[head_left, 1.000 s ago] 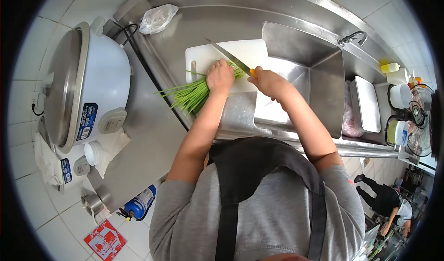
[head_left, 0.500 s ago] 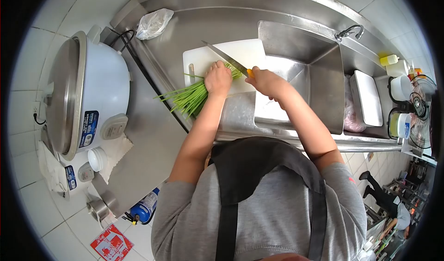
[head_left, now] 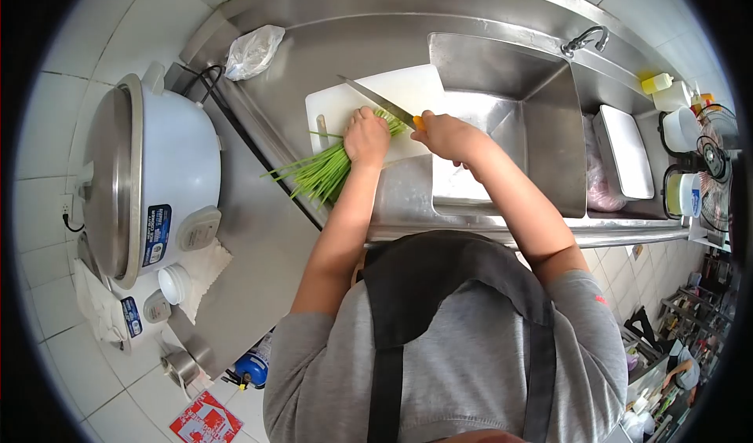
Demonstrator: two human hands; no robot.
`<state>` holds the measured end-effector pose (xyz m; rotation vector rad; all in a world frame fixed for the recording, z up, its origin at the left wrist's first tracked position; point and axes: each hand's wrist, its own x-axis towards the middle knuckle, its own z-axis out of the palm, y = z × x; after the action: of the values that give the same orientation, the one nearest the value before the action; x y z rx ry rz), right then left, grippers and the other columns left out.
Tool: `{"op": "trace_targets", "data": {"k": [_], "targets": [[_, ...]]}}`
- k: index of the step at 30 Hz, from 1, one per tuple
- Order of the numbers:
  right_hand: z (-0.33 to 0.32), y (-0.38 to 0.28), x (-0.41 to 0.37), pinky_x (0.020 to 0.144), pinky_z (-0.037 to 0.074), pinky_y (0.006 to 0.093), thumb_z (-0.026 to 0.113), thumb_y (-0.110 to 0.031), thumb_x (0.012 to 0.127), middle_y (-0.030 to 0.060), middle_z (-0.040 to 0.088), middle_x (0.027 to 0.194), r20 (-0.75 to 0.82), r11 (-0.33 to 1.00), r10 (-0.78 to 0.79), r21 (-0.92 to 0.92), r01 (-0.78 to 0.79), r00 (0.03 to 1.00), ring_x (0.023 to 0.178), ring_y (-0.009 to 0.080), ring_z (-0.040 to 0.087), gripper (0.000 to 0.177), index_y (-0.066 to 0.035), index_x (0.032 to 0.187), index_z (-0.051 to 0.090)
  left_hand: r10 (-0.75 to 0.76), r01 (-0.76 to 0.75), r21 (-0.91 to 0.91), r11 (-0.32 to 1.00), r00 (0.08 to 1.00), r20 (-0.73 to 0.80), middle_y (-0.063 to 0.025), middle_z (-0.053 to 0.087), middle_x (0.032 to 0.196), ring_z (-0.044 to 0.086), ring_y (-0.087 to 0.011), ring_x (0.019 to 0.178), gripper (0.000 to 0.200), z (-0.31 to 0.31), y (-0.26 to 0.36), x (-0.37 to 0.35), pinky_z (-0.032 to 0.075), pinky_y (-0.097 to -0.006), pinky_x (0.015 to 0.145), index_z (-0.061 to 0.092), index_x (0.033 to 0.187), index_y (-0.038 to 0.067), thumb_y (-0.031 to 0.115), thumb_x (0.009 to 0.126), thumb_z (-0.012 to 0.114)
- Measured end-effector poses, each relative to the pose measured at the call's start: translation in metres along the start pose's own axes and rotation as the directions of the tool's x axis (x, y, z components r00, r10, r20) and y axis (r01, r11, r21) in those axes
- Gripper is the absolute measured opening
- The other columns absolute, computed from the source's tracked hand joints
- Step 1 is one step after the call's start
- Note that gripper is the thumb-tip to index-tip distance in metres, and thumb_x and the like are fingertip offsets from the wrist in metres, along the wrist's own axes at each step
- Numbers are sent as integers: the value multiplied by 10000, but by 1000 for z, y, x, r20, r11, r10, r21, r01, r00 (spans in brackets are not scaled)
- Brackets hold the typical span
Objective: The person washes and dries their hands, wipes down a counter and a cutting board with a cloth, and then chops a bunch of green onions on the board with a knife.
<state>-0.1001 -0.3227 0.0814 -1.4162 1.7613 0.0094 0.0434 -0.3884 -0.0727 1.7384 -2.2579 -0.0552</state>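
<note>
A bunch of long, thin green stalks [head_left: 320, 173], which look like chives, lies across the lower left of a white cutting board [head_left: 416, 86] and hangs over its edge. Pressed down over the bunch near its cut end is my left hand [head_left: 367, 135], its fingers curled around the stalks. My right hand [head_left: 449, 137] is closed on the yellow handle of a kitchen knife [head_left: 378, 98]. The blade slants up and left across the board, close beside the ends of the stalks and just beyond my left fingers. Whether the edge touches them cannot be made out.
A deep steel sink [head_left: 549, 121] with a tap [head_left: 584, 41] adjoins the board on the right. A clear plastic bag [head_left: 255, 52] lies at the back left. A large rice cooker [head_left: 180, 168] stands left. Further right is a metal tray [head_left: 625, 153]. Another person [head_left: 685, 371] is far off at lower right.
The view has shifted slightly. Both hands keep about the same places on the bunch and the knife; the blade lies a little further from the left fingers.
</note>
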Motion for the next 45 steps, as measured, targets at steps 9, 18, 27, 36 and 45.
{"op": "trace_targets", "data": {"k": [9, 18, 27, 36, 45], "targets": [[83, 43, 47, 710, 481, 450, 499, -286, 885, 229, 627, 843, -225, 993, -108, -61, 97, 968, 790, 382, 614, 333, 16, 1019, 461, -27, 23, -67, 997, 998, -64, -139, 547, 869, 576, -295, 807, 192, 6, -1, -3, 470, -410, 710, 431, 833, 31, 202, 800, 512], [21, 12, 7, 472, 480, 408, 470, -323, 903, 198, 607, 758, 6, 999, 12, 40, -12, 1000, 529, 285, 596, 382, 20, 1069, 428, 24, -23, 8, 1000, 997, -67, -127, 557, 859, 573, -286, 827, 164, 6, -2, 0, 462, -386, 731, 467, 833, 40, 190, 792, 518], [42, 22, 30, 652, 500, 428, 499, -305, 889, 220, 631, 842, -140, 996, -85, 8, 87, 987, 730, 347, 632, 374, 46, 1014, 458, 33, -33, 7, 999, 997, -74, -127, 567, 856, 576, -286, 808, 151, 3, -1, 2, 464, -392, 710, 465, 818, 39, 184, 794, 499], [77, 43, 45, 740, 473, 449, 486, -282, 889, 265, 614, 854, -196, 995, -101, 4, 104, 975, 820, 397, 608, 357, 47, 1024, 452, 18, -18, -4, 1000, 998, -53, -129, 568, 860, 575, -285, 821, 163, 5, -3, -2, 466, -392, 709, 464, 822, 38, 193, 795, 506], [10, 1, -1, 487, 510, 380, 474, -309, 902, 220, 628, 804, 29, 996, 25, 87, -27, 999, 578, 305, 630, 405, 73, 1034, 438, 2, -4, -75, 997, 1000, -22, -165, 565, 867, 565, -325, 842, 164, 4, -4, 0, 466, -422, 718, 458, 855, 16, 175, 819, 472]]}}
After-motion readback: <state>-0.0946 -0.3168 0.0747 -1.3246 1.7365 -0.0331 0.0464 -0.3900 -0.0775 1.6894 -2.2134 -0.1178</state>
